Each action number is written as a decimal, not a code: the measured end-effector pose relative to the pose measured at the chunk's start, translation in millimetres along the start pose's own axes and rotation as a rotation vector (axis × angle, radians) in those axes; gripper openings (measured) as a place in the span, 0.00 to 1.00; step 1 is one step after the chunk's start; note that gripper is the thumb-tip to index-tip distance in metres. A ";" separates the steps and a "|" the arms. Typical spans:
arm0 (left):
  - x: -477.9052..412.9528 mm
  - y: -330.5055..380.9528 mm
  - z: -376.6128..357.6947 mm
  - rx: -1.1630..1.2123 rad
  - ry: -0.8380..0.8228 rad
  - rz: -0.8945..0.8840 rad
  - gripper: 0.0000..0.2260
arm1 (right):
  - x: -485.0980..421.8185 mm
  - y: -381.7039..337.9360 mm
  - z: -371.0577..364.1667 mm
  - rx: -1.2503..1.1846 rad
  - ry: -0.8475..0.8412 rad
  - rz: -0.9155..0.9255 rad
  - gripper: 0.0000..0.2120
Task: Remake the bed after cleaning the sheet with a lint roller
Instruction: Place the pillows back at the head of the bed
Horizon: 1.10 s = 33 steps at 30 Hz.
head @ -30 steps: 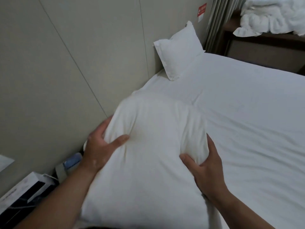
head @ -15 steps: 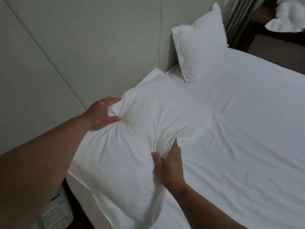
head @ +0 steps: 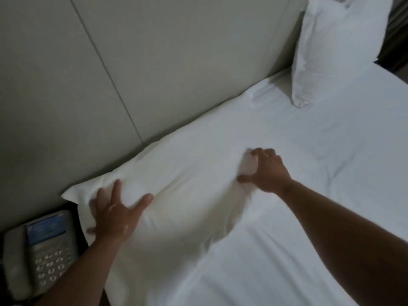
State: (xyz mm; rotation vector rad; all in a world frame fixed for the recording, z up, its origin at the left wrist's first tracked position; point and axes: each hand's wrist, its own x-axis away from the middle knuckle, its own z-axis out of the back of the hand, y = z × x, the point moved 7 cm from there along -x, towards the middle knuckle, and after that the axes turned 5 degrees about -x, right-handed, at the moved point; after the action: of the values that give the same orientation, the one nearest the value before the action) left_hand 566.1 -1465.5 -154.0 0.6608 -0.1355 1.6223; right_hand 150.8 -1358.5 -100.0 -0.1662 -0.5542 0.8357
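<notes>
A white pillow (head: 189, 168) lies along the head of the bed against the grey wall panel. My left hand (head: 114, 213) presses on its near left end with fingers spread over the fabric. My right hand (head: 265, 171) grips a bunch of the pillow's fabric on its right side. The white sheet (head: 309, 217) covers the mattress, lightly creased. A second white pillow (head: 335, 45) leans upright against the wall at the far right.
A grey desk telephone (head: 42, 255) with a keypad sits on a dark bedside surface at the lower left, close to the pillow's corner. The grey panelled wall (head: 110, 62) runs behind the bed. A dark strip shows at the far right edge.
The pillow has gone from held up in front of me to lying flat by the wall. My left hand slid to its near end. The view has tilted down, showing the telephone.
</notes>
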 end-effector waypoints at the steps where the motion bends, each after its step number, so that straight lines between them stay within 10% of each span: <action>1: 3.8 -9.0 -2.3 0.100 -0.021 0.082 0.54 | -18.6 -8.0 4.5 0.016 -0.059 0.028 0.54; 5: -4.2 -15.0 -9.5 0.371 -0.106 0.256 0.59 | -78.0 -9.8 25.5 -0.376 -0.058 -0.169 0.66; 8: -17.6 -14.7 -11.0 0.522 -0.044 0.292 0.65 | -83.1 -7.9 -2.3 -0.218 -0.129 -0.254 0.65; 17: 21.1 29.1 35.7 0.645 0.147 0.085 0.49 | -47.3 -17.3 14.9 -0.459 0.186 -0.184 0.16; 22: 30.2 50.3 123.2 0.612 0.390 -0.156 0.28 | -40.0 -37.0 69.2 -0.774 0.304 -0.043 0.20; 27: 15.5 45.6 147.2 0.583 0.502 -0.179 0.36 | -50.1 -65.2 77.5 -0.836 0.365 0.023 0.24; 33: -17.6 15.0 103.8 0.440 0.409 -0.165 0.40 | -72.3 -43.4 23.4 -0.532 0.031 -0.279 0.31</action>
State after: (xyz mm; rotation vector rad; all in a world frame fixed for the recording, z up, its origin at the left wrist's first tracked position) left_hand 587.1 -1530.7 -72.6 0.6354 0.5745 1.6034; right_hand 128.0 -1442.7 -93.9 -0.5740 -0.7435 0.3996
